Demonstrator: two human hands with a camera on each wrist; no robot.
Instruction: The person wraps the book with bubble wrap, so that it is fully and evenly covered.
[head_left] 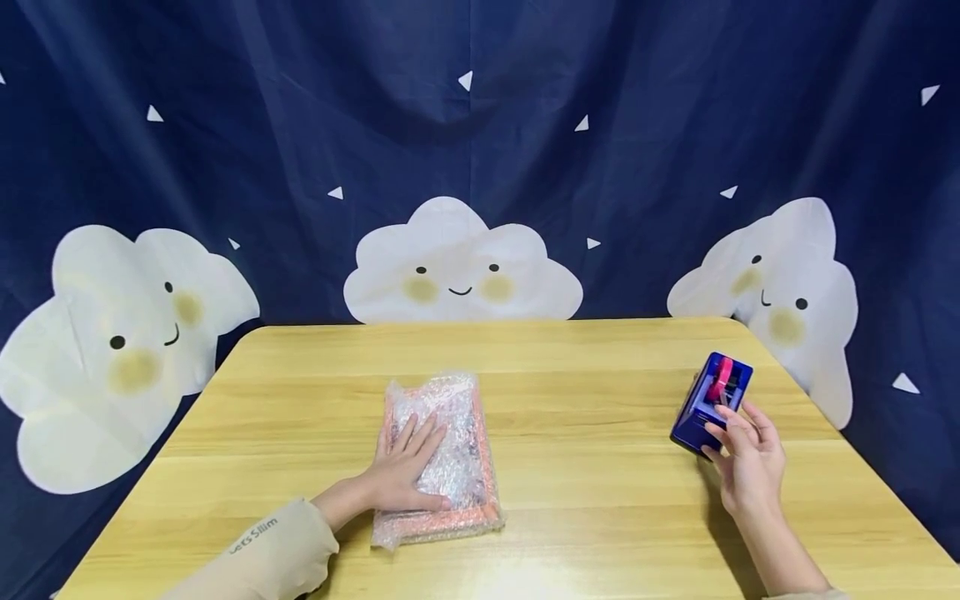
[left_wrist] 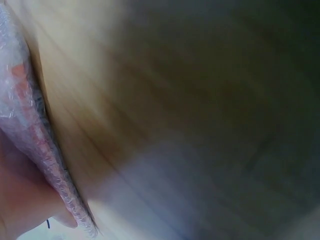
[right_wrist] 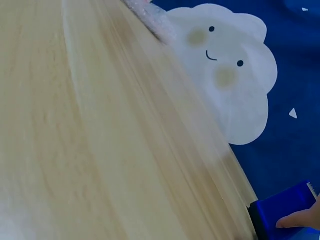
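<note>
A flat rectangular item wrapped in bubble wrap (head_left: 457, 483), with an orange-pink border showing through, lies on the table left of centre. My left hand (head_left: 405, 473) rests flat on it with the fingers spread. In the left wrist view, part of that hand (left_wrist: 25, 195) overlaps the wrapped edge. Over on the right, my right hand (head_left: 753, 467) grips the near end of a blue tape dispenser (head_left: 693, 417), which carries a red roll (head_left: 722, 379). The right wrist view shows the thumb (right_wrist: 300, 218) against the dispenser's side, near its toothed cutter (right_wrist: 312, 188); the other fingers are hidden there.
Both things lie on a light wood-grain table (head_left: 585, 467), with a wide stretch of tabletop between them. Behind the table's far edge hangs a dark blue curtain (head_left: 525, 150) printed with smiling white clouds (head_left: 461, 279) and small white triangles.
</note>
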